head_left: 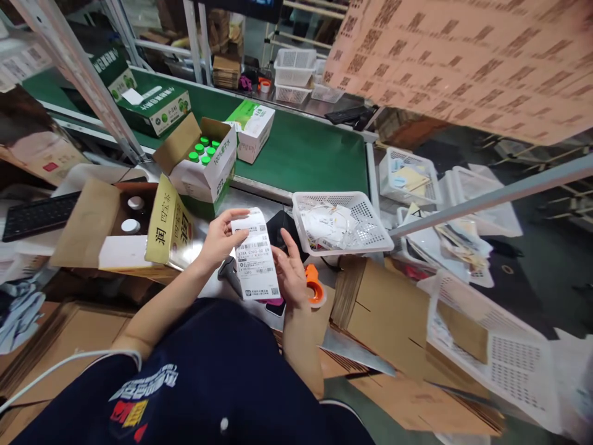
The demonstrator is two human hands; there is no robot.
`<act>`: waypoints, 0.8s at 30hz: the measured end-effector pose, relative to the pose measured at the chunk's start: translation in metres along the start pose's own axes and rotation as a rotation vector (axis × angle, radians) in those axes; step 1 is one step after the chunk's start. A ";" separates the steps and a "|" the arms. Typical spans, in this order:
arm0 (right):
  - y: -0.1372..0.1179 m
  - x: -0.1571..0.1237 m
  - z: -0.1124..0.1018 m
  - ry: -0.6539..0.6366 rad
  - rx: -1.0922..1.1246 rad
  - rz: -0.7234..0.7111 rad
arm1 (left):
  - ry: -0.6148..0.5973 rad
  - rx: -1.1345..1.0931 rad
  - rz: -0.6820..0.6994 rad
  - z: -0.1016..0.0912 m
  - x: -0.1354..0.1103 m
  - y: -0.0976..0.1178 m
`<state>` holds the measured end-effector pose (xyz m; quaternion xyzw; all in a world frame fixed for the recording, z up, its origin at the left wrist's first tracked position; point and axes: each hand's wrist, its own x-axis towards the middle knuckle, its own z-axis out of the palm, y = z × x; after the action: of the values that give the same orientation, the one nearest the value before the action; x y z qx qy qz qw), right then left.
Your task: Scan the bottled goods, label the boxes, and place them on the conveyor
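Observation:
A printed shipping label (pixel 254 262) with barcodes hangs upright in front of my body. My left hand (pixel 225 236) pinches it near its upper left edge, thumb on the printed face. Along the label's right edge is my right hand (pixel 291 272), its fingers apart and pointing up; whether a fingertip touches the paper is unclear. Behind the label, a dark handheld scanner (pixel 230 276) lies partly hidden on the bench. An orange tape dispenser (pixel 314 285) sits just right of my right hand, and part of a phone (pixel 275 309) shows below the label.
Left stand an open carton (pixel 123 252) with white-capped bottles and another open carton (pixel 222 164) with green-capped bottles. A white basket (pixel 343 247) of plastic-wrapped items is ahead right. Beyond runs a green conveyor (pixel 315 148) with boxes. Flattened cardboard (pixel 384 309) and a slanting metal bar (pixel 491 194) lie right.

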<state>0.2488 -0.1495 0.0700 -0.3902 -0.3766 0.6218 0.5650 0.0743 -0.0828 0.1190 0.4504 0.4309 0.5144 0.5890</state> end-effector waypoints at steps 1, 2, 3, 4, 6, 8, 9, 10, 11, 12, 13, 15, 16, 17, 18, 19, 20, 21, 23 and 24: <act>0.000 0.004 -0.002 0.004 -0.047 0.045 | 0.024 0.014 0.027 -0.001 -0.001 -0.005; -0.001 0.009 -0.004 -0.004 -0.137 0.070 | 0.037 0.033 0.044 -0.002 -0.003 -0.010; -0.003 0.013 -0.006 -0.021 -0.258 0.073 | 0.035 0.064 0.050 -0.005 -0.006 -0.016; -0.006 0.016 -0.008 -0.052 -0.403 0.061 | 0.017 0.113 0.044 -0.009 -0.011 -0.023; -0.016 0.020 -0.014 -0.145 -0.728 0.033 | -0.079 0.294 -0.018 -0.023 -0.023 -0.034; -0.029 0.020 -0.020 -0.280 -1.066 0.050 | -0.158 0.618 -0.109 -0.040 -0.035 -0.040; -0.035 0.020 -0.023 -0.360 -1.221 0.073 | -0.149 0.811 -0.124 -0.048 -0.039 -0.041; -0.040 0.019 -0.026 -0.453 -1.350 0.103 | -0.134 0.978 -0.099 -0.054 -0.042 -0.041; -0.043 0.018 -0.028 -0.553 -1.446 0.130 | -0.138 1.097 -0.024 -0.058 -0.043 -0.041; -0.046 0.017 -0.029 -0.656 -1.507 0.152 | -0.187 1.155 0.086 -0.058 -0.042 -0.041; -0.047 0.016 -0.029 -0.758 -1.535 0.165 | -0.295 1.150 0.202 -0.056 -0.040 -0.042; -0.049 0.013 -0.030 -0.918 -1.517 0.163 | -0.637 1.026 0.336 -0.047 -0.035 -0.048; -0.050 0.010 -0.030 -0.968 -1.497 0.161 | -0.789 0.954 0.327 -0.041 -0.032 -0.052; -0.052 0.007 -0.032 -0.989 -1.487 0.167 | -0.894 0.898 0.281 -0.036 -0.031 -0.058; -0.053 0.004 -0.033 -0.985 -1.494 0.187 | -0.949 0.860 0.222 -0.031 -0.030 -0.065; -0.055 -0.001 -0.036 -0.961 -1.517 0.219 | -0.966 0.841 0.172 -0.027 -0.030 -0.071; -0.055 -0.006 -0.038 -0.918 -1.554 0.260 | -0.958 0.838 0.141 -0.025 -0.032 -0.077; -0.055 -0.011 -0.040 -0.867 -1.589 0.300 | -0.942 0.846 0.131 -0.024 -0.034 -0.083; -0.050 -0.022 -0.045 -0.780 -1.608 0.341 | -0.929 0.865 0.126 -0.025 -0.039 -0.090; -0.045 -0.028 -0.048 -0.744 -1.587 0.341 | -0.929 0.873 0.125 -0.026 -0.042 -0.092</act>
<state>0.3123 -0.1728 0.0930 -0.4902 -0.7920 0.3399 -0.1302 0.0650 -0.1281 0.0256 0.8490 0.2734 0.0761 0.4457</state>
